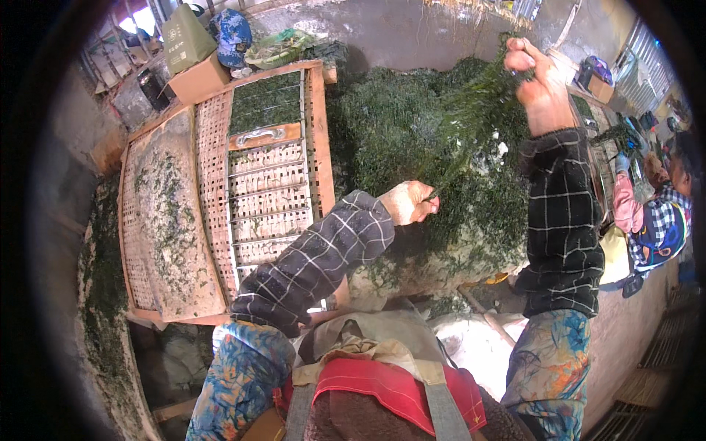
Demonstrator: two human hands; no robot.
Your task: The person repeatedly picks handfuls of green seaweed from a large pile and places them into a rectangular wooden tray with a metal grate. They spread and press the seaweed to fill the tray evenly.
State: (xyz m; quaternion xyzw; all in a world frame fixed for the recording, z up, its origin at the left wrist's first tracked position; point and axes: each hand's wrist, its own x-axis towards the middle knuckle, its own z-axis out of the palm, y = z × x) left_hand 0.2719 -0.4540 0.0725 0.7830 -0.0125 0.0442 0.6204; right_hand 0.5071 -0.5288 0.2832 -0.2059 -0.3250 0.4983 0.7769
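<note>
A large heap of dark green stringy seaweed (386, 121) covers the surface before me. At the upper right my right hand (527, 66) is raised with its fingers closed on strands that stretch down towards the heap. My left hand (422, 203) pinches the other end of these green strands (469, 132) over the heap's near part. Left of the heap lies a wood-framed woven mat (215, 165). On it rests a metal frame with crossbars (306, 193), its far part filled with green strands, with a wooden piece bearing a metal handle (265, 136) across it. A board with green scraps (174, 220) lies further left.
A cardboard box (199, 78) with a green bag (187, 38), a blue camouflage cap (230, 37) and a green basket (278, 48) stand behind the mat. A co-worker (656, 220) is at the far right beside another mat. A wall (391, 33) rises behind the heap.
</note>
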